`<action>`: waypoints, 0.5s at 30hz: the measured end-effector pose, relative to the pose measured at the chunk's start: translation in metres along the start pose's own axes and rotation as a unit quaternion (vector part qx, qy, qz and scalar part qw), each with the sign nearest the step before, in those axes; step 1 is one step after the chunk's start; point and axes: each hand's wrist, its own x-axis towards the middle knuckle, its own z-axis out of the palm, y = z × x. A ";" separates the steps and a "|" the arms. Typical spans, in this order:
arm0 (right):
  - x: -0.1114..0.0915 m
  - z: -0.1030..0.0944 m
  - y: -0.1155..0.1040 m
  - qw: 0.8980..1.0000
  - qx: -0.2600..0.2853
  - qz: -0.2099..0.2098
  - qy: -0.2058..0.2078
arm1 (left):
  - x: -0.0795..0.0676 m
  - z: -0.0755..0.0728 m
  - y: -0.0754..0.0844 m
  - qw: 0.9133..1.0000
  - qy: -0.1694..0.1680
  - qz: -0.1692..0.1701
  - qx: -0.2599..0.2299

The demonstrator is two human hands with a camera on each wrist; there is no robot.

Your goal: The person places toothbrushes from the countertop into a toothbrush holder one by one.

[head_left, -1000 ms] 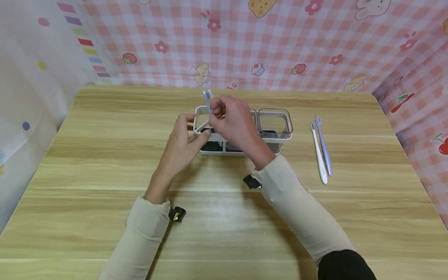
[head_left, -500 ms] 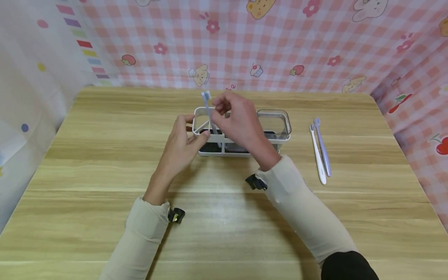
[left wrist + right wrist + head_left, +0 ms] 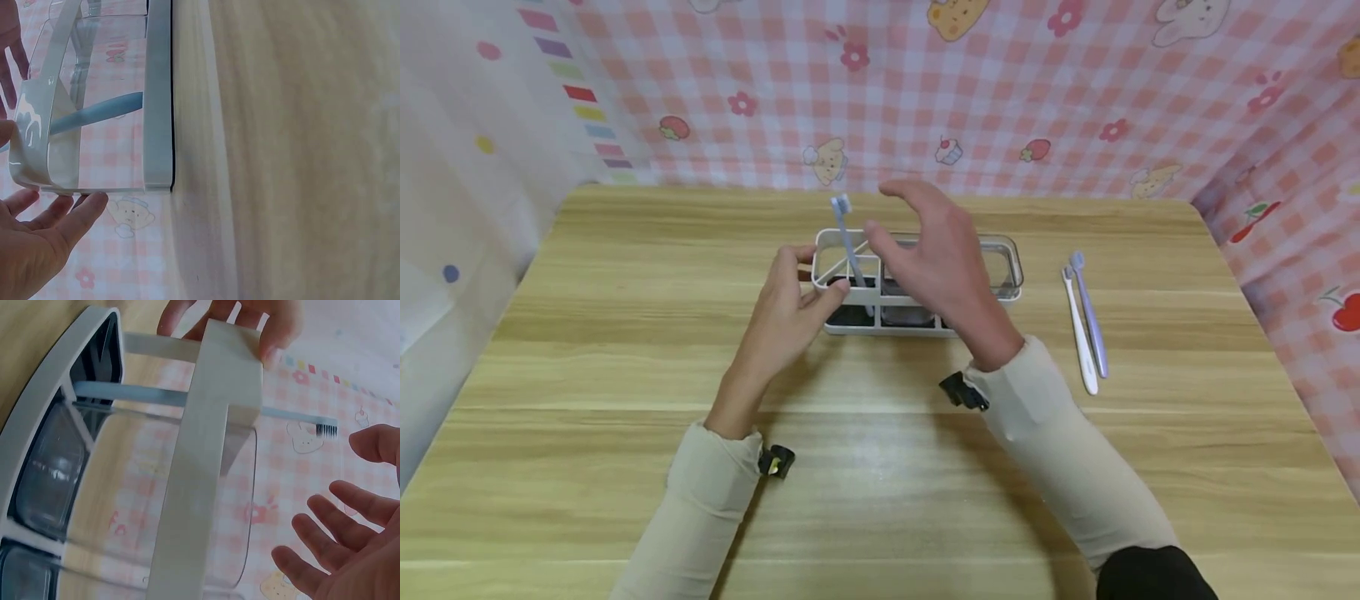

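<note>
Two bare hands work at a divided holder on a wood-grained worktop. The left grip holds the holder by its left end, the thumb on the near rim and the fingers at the end wall. The right grip is open and holds nothing; I see its fingers and thumb spread above the middle of the holder, apart from the brush. The light-blue toothbrush stands tilted in the holder's left section, its head above the upper rim and its lower end down in the base. A clear cup fills the right section. To the right, well apart from the holder, I note a white toothbrush and a purple toothbrush lying side by side, heads toward the far edge.
</note>
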 end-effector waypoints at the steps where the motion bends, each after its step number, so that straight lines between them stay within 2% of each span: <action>1: -0.001 -0.001 0.001 1.000 -0.005 -0.001 0.003 | 0.000 0.000 0.000 1.000 -0.001 0.000 0.000; 9: -0.008 -0.015 0.018 0.998 -0.054 -0.015 0.043 | -0.001 0.000 0.001 1.000 0.002 -0.003 0.006; 15: -0.013 -0.027 0.029 0.996 -0.070 0.023 0.047 | 0.000 0.000 0.000 1.000 0.000 -0.007 0.006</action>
